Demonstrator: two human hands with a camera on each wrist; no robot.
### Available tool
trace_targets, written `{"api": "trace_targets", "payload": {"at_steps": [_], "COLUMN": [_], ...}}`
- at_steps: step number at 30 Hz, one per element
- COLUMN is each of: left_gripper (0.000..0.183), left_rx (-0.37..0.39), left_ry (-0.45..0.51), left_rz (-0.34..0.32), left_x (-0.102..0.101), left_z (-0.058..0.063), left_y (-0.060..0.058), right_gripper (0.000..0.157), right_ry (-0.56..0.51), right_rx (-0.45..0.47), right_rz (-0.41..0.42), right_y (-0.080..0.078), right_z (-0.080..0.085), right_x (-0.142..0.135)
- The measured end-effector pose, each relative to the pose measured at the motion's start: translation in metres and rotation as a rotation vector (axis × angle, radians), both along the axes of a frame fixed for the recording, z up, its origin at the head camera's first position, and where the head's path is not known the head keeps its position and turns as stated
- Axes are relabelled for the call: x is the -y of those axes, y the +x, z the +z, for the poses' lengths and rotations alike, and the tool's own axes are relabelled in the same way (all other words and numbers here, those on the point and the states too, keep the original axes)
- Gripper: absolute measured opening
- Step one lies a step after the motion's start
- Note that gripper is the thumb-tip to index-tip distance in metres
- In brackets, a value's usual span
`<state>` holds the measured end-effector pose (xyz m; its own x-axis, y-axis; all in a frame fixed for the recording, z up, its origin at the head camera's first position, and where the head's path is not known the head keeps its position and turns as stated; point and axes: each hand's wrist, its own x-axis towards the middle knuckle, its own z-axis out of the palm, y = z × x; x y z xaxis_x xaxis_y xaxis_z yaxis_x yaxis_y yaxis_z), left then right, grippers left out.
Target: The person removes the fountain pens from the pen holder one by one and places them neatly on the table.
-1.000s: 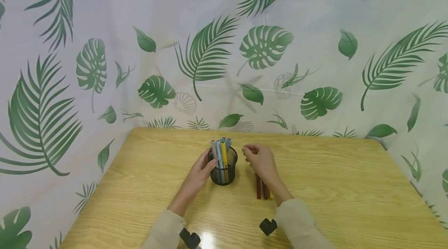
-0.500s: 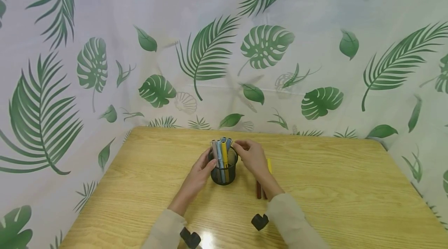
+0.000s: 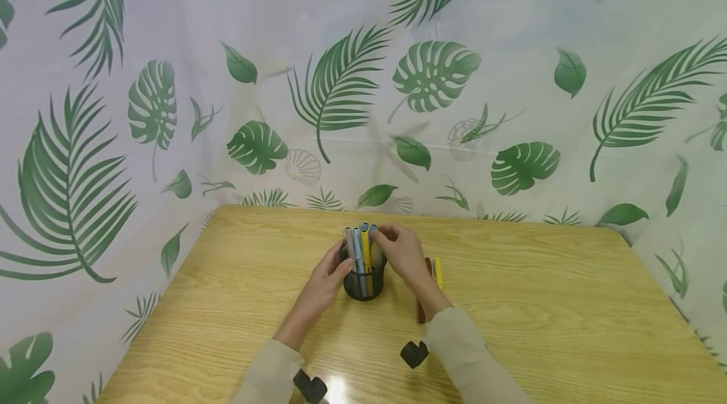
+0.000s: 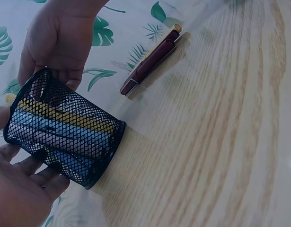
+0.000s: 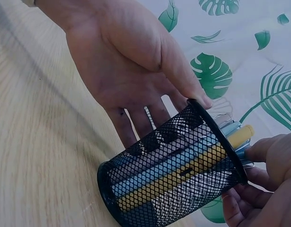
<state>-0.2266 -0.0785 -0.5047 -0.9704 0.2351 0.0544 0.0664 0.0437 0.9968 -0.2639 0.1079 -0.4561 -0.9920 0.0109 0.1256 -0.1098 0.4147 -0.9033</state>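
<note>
A black mesh pencil cup (image 3: 363,287) stands on the table, holding several markers: a grey marker (image 3: 349,241), a yellow marker (image 3: 365,245) and blue ones. My left hand (image 3: 324,285) grips the cup from its left side, thumb at the rim and fingers spread along the mesh. At the rim's right side, my right hand (image 3: 406,259) pinches the top of a blue marker (image 3: 372,229) standing in the cup. In the right wrist view, the right thumb presses beside that marker's end while the other fingers curl below the rim.
To the cup's right lie dark red markers (image 4: 150,61) and a yellow marker (image 3: 438,271), partly hidden behind the right forearm in the head view. The wooden table (image 3: 539,303) ends at a leaf-patterned cloth (image 3: 341,95) behind it.
My right hand has moved left from above the loose markers to the cup's rim, and its fingers have closed at the blue marker. The left hand keeps its grip on the cup.
</note>
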Motion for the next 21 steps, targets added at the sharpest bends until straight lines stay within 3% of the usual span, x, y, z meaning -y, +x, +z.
{"api": "trace_targets", "payload": {"at_steps": [9,21], "left_gripper": [0.066,0.066], "left_rx": [0.003,0.005], "left_ry": [-0.013,-0.019], "left_rz": [0.002,0.010], "left_x": [0.000,0.000], "left_z": [0.000,-0.001], "left_y": [0.001,0.000], "right_gripper": [0.027,0.036], "right_ry": [-0.012,-0.084], "right_rx": [-0.004,0.002], "right_rz": [0.023,-0.011], "right_y": [-0.001,0.005], "right_z": [-0.004,-0.004], "right_x": [0.003,-0.007]}}
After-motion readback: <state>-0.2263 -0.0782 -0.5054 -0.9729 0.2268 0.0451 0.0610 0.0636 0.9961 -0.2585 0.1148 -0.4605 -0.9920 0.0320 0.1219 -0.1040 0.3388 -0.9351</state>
